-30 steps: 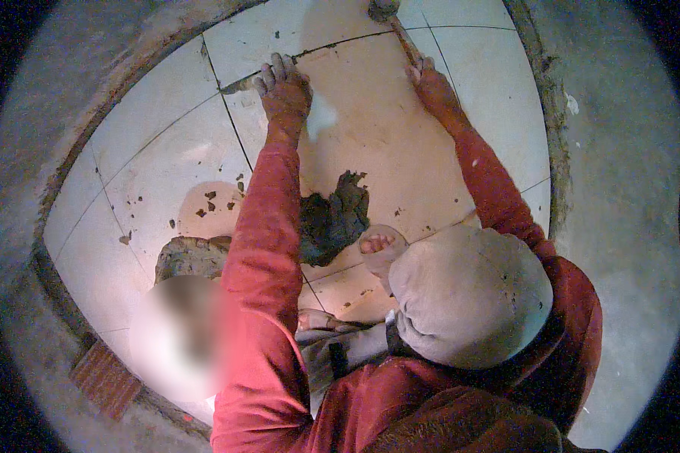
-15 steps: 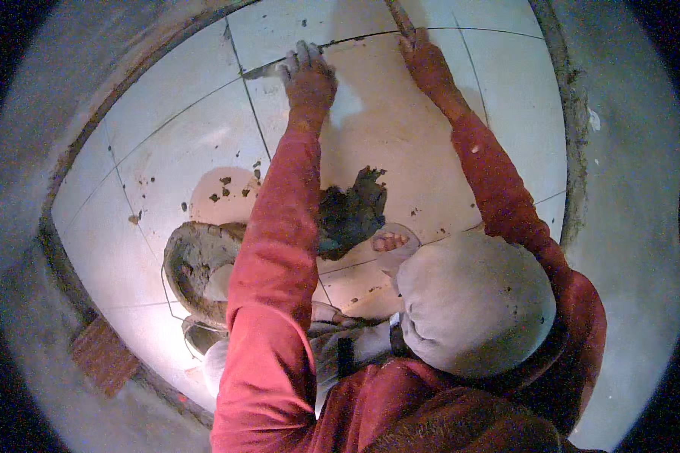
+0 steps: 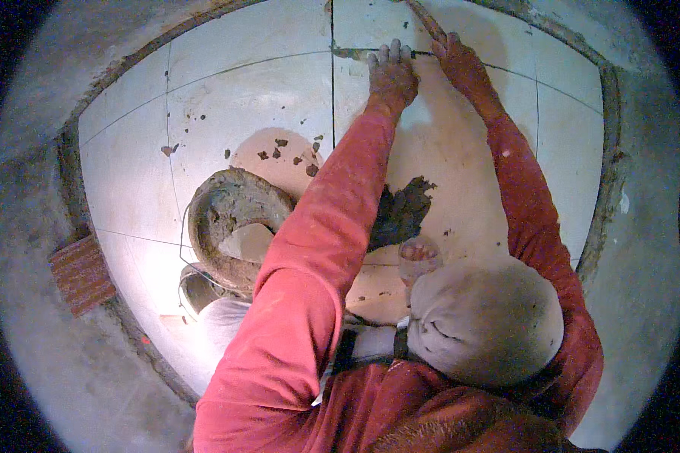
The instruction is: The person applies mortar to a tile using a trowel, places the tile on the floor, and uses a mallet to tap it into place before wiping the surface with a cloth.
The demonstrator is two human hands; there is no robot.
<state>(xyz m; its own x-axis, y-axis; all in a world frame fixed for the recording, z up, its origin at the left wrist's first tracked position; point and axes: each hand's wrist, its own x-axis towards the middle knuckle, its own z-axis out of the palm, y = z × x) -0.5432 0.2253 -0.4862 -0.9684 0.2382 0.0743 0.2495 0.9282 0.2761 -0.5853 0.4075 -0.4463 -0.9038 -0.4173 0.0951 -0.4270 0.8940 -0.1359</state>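
Note:
My left hand [image 3: 391, 79] lies palm down on a pale floor tile [image 3: 446, 143], its whitened fingers apart and reaching to the dark joint [image 3: 355, 53] at the tile's far edge. To its right, my right hand [image 3: 462, 72] is closed around a slim wooden handle [image 3: 428, 23], which slants up and left to the top of the picture. Whatever is at the handle's far end cannot be made out. A dark, ragged patch [image 3: 408, 211], perhaps wet mortar, is on the tile beside my left forearm.
Left of my arm sits a round tub [image 3: 204, 208] of grey mortar with a pale flat piece in it; a smaller container [image 3: 196, 291] is nearer. Mortar crumbs [image 3: 279, 147] dot the tiles. A reddish ridged block [image 3: 83, 275] lies by the left wall. My bent knee [image 3: 491, 321] is close in.
The view has swung, so the floor and tub appear shifted to the right and turned. My left hand stays flat on the tile by the joint; my right still grips the wooden handle.

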